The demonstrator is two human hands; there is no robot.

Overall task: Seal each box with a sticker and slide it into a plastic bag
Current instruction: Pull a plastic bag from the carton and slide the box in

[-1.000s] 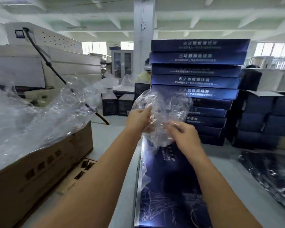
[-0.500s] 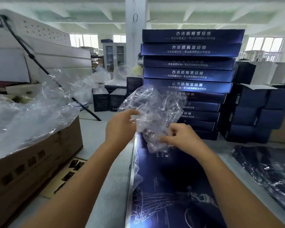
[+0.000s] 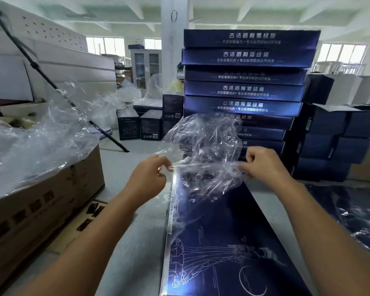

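A long dark blue box [image 3: 222,242] with white line art lies flat on the grey table, running away from me. Above its far end I hold a crumpled clear plastic bag [image 3: 205,150]. My left hand [image 3: 150,178] pinches the bag's left edge and my right hand [image 3: 263,163] pinches its right edge, stretching the lower rim between them. The bag's bottom drapes onto the far end of the box. No sticker is visible.
A tall stack of blue boxes [image 3: 246,82] stands just behind the bag. More dark boxes [image 3: 338,142] sit at the right, bagged dark items [image 3: 350,210] lie at right on the table. A cardboard carton [image 3: 41,201] full of clear plastic [image 3: 30,142] stands left.
My hands have moved apart, pulling the bag's edge wider. The bag has spread from a bunched clump into a stretched opening over the box's far end.
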